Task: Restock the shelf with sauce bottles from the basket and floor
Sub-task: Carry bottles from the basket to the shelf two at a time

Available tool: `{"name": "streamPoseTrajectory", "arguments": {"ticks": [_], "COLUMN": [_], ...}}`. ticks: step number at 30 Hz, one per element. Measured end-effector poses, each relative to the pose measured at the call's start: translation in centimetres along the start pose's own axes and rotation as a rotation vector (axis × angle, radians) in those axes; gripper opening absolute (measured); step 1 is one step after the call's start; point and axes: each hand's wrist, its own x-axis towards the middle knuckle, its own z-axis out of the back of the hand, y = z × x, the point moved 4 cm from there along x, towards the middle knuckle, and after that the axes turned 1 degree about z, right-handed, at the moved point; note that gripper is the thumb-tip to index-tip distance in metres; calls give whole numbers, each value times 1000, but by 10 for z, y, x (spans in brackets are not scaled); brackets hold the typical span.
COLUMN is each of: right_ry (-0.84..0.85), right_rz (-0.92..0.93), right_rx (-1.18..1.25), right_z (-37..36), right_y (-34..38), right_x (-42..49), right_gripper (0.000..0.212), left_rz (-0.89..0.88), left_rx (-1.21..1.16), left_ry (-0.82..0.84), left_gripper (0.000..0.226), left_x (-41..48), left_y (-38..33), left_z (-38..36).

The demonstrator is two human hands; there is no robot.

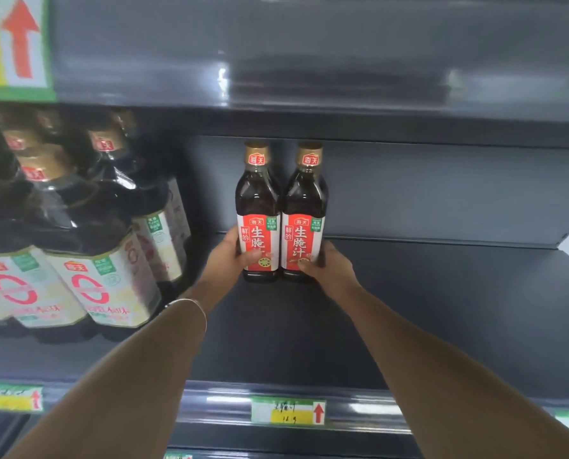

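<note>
Two dark sauce bottles with gold caps and red-and-white labels stand upright side by side, deep on the dark shelf (442,293). My left hand (231,256) grips the left bottle (258,200) low on its label. The right bottle (304,200) is held the same way by my right hand (329,266). The two bottles touch each other, and their bases rest on or just above the shelf board. The basket and the floor are out of view.
Several larger dark sauce bottles (87,246) with pale labels fill the left part of the same shelf. The shelf above (309,94) hangs just over the bottle caps. Price tags (288,410) run along the front rail. Bare shelf board stretches to the right of the two bottles.
</note>
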Motion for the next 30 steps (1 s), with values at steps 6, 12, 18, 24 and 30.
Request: {"name": "streamPoseTrajectory", "arguments": {"ticks": [6,12,18,24,30], "right_ry": [8,15,21,36,17], "right_rz": [18,11,8,-12,-74], "right_rx": [-36,-28,-52,-7,-93], "right_z": [-3,-3,-4,-5,-13], "right_y": [2,2,3,5,3], "right_x": [15,17,17,15,-5], "right_gripper": [46,48,48,54,76], "left_rz": [4,17,45,56,127], "left_rx": [5,-14,-1,22,230], "left_ry": [-24,-46,-34,-17,-68], "left_gripper": [44,45,47,56,85], "left_x": [22,24,21,17,-14], "left_y": [1,4,4,3,-2], "left_z": [6,7,6,5,0]}}
